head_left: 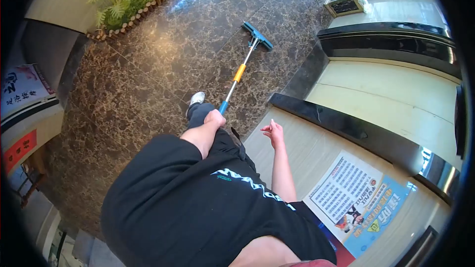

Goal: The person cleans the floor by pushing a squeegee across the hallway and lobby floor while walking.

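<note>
Floor mop with a silver metal pole, orange sleeve and wide blue crossbar head (pixel 239 72): slants forward over the glossy brown marbled stone floor (pixel 148 69); head appears to rest on the stone, though contact cannot be confirmed. Left hand (pixel 215 117) closed round the blue grip at the pole's near end. Right hand (pixel 273 133) off the pole, fingers loosely bent, nothing visible in it. White shoe (pixel 197 98) beyond the left hand, left of the pole. To the right, a glossy black ledge strip (pixel 336 123) and a printed blue-and-white poster (pixel 356 200); far left, green leafy plants (pixel 118 10) behind round-log edging (pixel 133 19). Risks, judged: one-handed hold at the pole's end could let the head twist; a wide rightward swing could knock the ledge; the polished stone, if wet, could make the shoe slip.
</note>
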The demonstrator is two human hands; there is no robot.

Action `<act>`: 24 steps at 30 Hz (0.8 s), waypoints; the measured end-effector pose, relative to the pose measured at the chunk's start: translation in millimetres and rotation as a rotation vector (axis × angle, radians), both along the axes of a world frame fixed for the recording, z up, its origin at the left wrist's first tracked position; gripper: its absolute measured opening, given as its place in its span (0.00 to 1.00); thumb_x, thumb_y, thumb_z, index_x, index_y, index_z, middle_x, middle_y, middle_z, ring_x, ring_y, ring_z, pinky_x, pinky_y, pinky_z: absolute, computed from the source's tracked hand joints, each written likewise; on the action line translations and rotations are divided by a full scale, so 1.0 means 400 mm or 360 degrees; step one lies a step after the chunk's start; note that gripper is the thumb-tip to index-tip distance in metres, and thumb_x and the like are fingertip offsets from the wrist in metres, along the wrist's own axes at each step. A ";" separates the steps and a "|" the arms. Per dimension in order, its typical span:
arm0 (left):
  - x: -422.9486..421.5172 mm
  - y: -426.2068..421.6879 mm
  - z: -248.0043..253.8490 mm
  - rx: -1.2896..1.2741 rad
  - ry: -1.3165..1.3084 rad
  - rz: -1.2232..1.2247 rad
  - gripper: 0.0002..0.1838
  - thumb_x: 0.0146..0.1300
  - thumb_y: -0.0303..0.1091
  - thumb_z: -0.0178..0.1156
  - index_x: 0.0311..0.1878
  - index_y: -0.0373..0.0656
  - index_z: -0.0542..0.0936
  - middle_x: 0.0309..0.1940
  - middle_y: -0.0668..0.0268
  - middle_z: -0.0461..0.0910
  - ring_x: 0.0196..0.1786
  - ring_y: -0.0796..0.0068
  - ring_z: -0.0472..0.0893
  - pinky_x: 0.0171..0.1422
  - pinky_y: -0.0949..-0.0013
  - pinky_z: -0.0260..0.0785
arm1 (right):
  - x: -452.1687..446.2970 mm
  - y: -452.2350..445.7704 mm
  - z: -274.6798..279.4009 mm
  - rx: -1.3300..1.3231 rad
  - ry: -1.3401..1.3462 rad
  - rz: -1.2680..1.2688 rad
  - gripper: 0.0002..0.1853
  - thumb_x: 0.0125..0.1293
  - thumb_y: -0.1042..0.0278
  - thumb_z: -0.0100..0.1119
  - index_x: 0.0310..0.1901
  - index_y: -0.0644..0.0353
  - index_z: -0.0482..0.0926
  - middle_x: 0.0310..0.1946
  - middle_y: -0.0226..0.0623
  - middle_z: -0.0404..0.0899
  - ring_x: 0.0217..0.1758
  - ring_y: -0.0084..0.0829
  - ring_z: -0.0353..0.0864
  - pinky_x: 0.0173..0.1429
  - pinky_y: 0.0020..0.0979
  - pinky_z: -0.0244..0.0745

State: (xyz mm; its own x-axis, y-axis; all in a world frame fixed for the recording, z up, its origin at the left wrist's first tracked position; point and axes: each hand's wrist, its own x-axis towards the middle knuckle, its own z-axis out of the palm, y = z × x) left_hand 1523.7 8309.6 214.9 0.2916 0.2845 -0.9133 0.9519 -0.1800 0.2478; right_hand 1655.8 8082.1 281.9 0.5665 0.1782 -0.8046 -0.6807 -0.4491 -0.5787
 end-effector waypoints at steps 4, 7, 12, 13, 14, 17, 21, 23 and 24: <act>0.119 0.026 -0.045 -0.0063 -0.0006 0.0047 0.15 0.42 0.34 0.60 0.36 0.42 0.79 0.37 0.59 0.78 0.43 0.65 0.78 0.45 0.66 0.70 | 0.030 0.012 0.037 0.0072 -0.0131 -0.0068 0.13 0.61 0.55 0.50 0.27 0.56 0.68 0.20 0.33 0.76 0.27 0.28 0.79 0.27 0.23 0.72; 0.180 0.051 -0.041 -0.0125 -0.0002 -0.0004 0.14 0.41 0.34 0.61 0.34 0.41 0.79 0.32 0.59 0.79 0.34 0.69 0.80 0.40 0.68 0.71 | -0.025 -0.028 0.027 0.0011 -0.0076 -0.0240 0.12 0.60 0.60 0.51 0.24 0.59 0.71 0.23 0.35 0.77 0.30 0.29 0.79 0.30 0.25 0.73; 0.204 0.049 -0.021 -0.0111 -0.0008 0.0037 0.12 0.42 0.34 0.60 0.32 0.40 0.78 0.27 0.61 0.79 0.28 0.71 0.80 0.31 0.69 0.72 | -0.196 -0.335 -0.224 -0.0380 0.0153 -0.0287 0.08 0.57 0.63 0.52 0.31 0.57 0.76 0.22 0.36 0.77 0.24 0.28 0.77 0.25 0.28 0.70; 0.197 0.049 -0.001 -0.0082 -0.0037 0.0070 0.11 0.43 0.33 0.59 0.32 0.39 0.78 0.27 0.62 0.79 0.28 0.70 0.80 0.29 0.69 0.71 | -0.216 -0.389 -0.245 -0.0476 0.0187 -0.0246 0.08 0.57 0.62 0.52 0.30 0.57 0.76 0.22 0.36 0.77 0.24 0.28 0.77 0.25 0.28 0.70; 0.180 0.041 -0.036 -0.0126 -0.0095 0.0130 0.10 0.43 0.31 0.58 0.30 0.38 0.79 0.25 0.60 0.79 0.25 0.70 0.80 0.28 0.69 0.71 | -0.220 -0.412 -0.232 -0.0572 0.0211 -0.0207 0.09 0.58 0.61 0.52 0.29 0.58 0.75 0.22 0.37 0.77 0.24 0.29 0.77 0.25 0.28 0.70; 0.139 0.045 -0.059 -0.0126 -0.0106 0.0022 0.07 0.41 0.29 0.54 0.24 0.37 0.78 0.18 0.59 0.77 0.20 0.69 0.78 0.25 0.69 0.70 | -0.210 -0.467 -0.201 -0.0767 0.0271 -0.0094 0.13 0.58 0.58 0.51 0.26 0.59 0.74 0.21 0.39 0.77 0.23 0.29 0.77 0.24 0.29 0.70; 0.036 0.038 -0.082 -0.0090 -0.0211 0.0073 0.09 0.40 0.31 0.56 0.23 0.36 0.77 0.16 0.60 0.77 0.18 0.69 0.77 0.22 0.68 0.68 | -0.106 -0.435 -0.161 -0.0851 0.0247 0.0009 0.18 0.58 0.54 0.50 0.22 0.60 0.72 0.20 0.41 0.76 0.23 0.30 0.77 0.24 0.29 0.71; -0.031 0.022 -0.104 -0.0032 -0.0224 0.0051 0.10 0.39 0.32 0.57 0.26 0.35 0.77 0.18 0.58 0.76 0.18 0.69 0.77 0.22 0.67 0.67 | -0.028 -0.406 -0.144 -0.0617 0.0153 0.0094 0.19 0.58 0.53 0.50 0.19 0.60 0.71 0.19 0.41 0.76 0.22 0.31 0.77 0.22 0.29 0.70; -0.060 0.013 -0.096 -0.0049 -0.0216 0.0114 0.12 0.39 0.32 0.58 0.27 0.34 0.76 0.17 0.58 0.76 0.18 0.68 0.76 0.22 0.66 0.68 | 0.016 -0.377 -0.130 -0.0509 0.0122 0.0154 0.18 0.57 0.55 0.50 0.19 0.60 0.70 0.18 0.41 0.76 0.21 0.30 0.77 0.21 0.28 0.70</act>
